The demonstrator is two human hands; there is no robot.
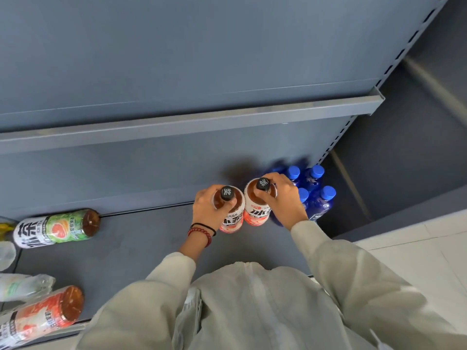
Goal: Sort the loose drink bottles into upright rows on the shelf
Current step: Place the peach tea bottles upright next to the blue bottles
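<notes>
Your left grip (207,210) clamps the left tea bottle (233,219) below its cap, your right grip (286,198) likewise the right tea bottle (259,213), both upright side by side on the shelf (151,248).

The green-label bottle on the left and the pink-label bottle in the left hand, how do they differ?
The green-label bottle lies on its side; the pink-label bottle stands upright. No hand touches the green-label bottle, while the left hand grips the pink-label bottle near its neck. One label is green, the other pink. Both hold brown drink and carry a white band with large black characters.
</notes>
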